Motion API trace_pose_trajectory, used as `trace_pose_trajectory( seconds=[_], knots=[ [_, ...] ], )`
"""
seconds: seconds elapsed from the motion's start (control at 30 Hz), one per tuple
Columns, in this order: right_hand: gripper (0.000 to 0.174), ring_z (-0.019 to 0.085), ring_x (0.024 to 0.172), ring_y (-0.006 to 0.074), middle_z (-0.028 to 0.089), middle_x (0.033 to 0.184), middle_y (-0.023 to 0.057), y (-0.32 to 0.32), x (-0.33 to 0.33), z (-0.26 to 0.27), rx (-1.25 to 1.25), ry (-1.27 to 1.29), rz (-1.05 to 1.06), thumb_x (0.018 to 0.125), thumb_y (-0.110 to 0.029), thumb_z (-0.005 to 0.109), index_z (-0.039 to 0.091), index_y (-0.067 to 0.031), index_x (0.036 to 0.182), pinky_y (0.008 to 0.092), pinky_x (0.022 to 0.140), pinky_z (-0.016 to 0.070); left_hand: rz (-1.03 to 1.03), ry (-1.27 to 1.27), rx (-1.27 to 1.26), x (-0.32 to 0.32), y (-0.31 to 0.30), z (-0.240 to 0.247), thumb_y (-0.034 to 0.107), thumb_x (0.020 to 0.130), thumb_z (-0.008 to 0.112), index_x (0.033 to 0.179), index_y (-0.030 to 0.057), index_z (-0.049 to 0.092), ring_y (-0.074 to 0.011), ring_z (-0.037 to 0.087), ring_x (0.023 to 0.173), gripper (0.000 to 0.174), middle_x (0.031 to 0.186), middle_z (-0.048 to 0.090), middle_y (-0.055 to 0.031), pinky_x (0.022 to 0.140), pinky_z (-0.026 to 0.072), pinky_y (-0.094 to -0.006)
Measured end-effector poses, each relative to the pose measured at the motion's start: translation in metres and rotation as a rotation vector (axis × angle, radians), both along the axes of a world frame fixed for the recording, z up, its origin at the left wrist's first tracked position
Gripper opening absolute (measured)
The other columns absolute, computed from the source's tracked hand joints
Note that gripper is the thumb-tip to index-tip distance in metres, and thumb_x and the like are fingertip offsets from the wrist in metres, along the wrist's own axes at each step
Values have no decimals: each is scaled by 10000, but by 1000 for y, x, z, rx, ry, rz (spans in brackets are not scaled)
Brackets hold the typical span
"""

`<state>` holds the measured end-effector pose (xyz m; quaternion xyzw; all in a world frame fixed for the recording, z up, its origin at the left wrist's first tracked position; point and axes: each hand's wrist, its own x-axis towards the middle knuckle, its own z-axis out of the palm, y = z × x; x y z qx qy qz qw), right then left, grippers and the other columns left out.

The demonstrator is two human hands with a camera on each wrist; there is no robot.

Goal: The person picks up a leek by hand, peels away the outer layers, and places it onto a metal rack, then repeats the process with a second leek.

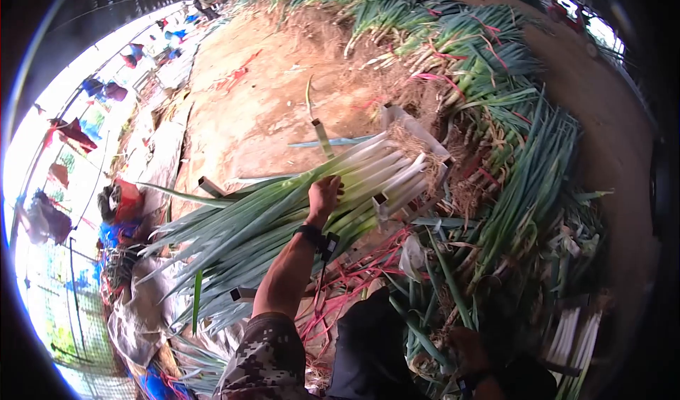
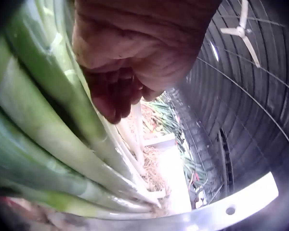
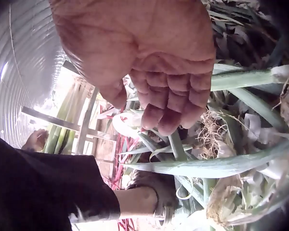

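Note:
A big pile of long green onions (image 1: pixel 283 194) lies across a metal frame (image 1: pixel 380 205), white stems and roots toward the far right end. Over the middle of the pile is my left hand (image 1: pixel 325 196), its fingers loosely bent. In the left wrist view, the fingertips (image 2: pixel 113 113) come right beside the green onion stems (image 2: pixel 62 125), with no stem visible across the palm. Low at the right, my right hand (image 3: pixel 154 62) hangs palm up with loosely bent fingers and holds nothing. Below it are loose green onions (image 3: pixel 216 166) and peeled leaves.
Bundles of green onions (image 1: pixel 496 67) tied with red string line the right side and far end. Red strings (image 1: pixel 354 279) lie beside the frame. More white stems rest in a second rack (image 1: pixel 574 336) at lower right. Plastic sheeting (image 1: pixel 138 308) lies at left.

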<state>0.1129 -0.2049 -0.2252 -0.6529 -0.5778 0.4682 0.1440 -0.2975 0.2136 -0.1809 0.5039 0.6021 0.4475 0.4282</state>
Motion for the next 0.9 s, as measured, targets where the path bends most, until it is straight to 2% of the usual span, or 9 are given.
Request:
trace_pose_trajectory(
  seconds=[0.03,0.17,0.3,0.43,0.5,0.57,0.7,0.77,0.9],
  knots=[
    [201,622,718,160,628,757,50,-7,0,-12,-34,119,-117,924,-245,625,638,-49,881,356,688,495,-80,402,66,-9,4,12,242,893,649,1071,86,694,-237,691,832,241,980,710,-93,731,520,-395],
    [199,630,723,149,669,822,52,-28,10,-67,152,232,-85,942,-224,630,644,-27,963,314,692,509,125,926,525,-24,-3,40,268,792,697,1173,148,659,-249,527,1179,401,1177,643,-86,982,369,-424],
    [203,623,710,142,659,807,51,-32,7,-77,240,281,-125,957,-223,609,641,-23,958,295,673,512,122,1216,388,-58,-5,28,234,707,740,1240,171,606,-259,528,1147,553,1149,630,-72,957,372,-460],
    [172,639,871,232,648,957,65,-29,10,-67,87,165,11,820,-226,691,645,-127,953,379,720,541,-77,1302,298,-73,-7,39,214,708,722,1230,196,611,-257,524,1138,535,1109,615,-65,908,382,-467],
    [225,647,952,286,647,1036,73,-26,11,-52,-25,189,-3,752,-229,738,645,-177,951,418,756,555,-38,1300,449,-73,7,48,164,771,653,1133,181,641,-264,549,1078,362,1051,632,-74,886,394,-458],
    [176,650,922,277,647,996,73,-22,4,-37,-52,246,-48,788,-223,703,643,-158,939,405,753,550,-5,1324,565,-68,16,72,140,820,593,1060,170,649,-269,569,1026,248,991,643,-76,876,399,-446],
    [177,663,780,195,638,799,73,-10,-2,-21,254,-46,214,956,-194,527,627,-73,875,333,684,521,-49,1320,460,-80,28,61,308,794,719,1180,199,625,-251,550,1092,412,1062,647,-44,917,382,-438],
    [149,665,793,197,634,801,76,-9,-3,-16,294,-87,235,944,-190,543,631,-79,898,335,697,528,-53,1317,331,-87,32,41,368,800,721,1274,216,597,-240,547,1130,513,1135,646,-34,945,368,-452],
    [109,672,829,209,649,876,70,-16,-1,-40,327,-67,178,888,-186,622,642,-98,949,356,700,546,-47,1302,326,-91,34,14,423,890,611,1296,190,588,-248,559,1156,469,1210,640,-59,968,357,-481]
  ],
)
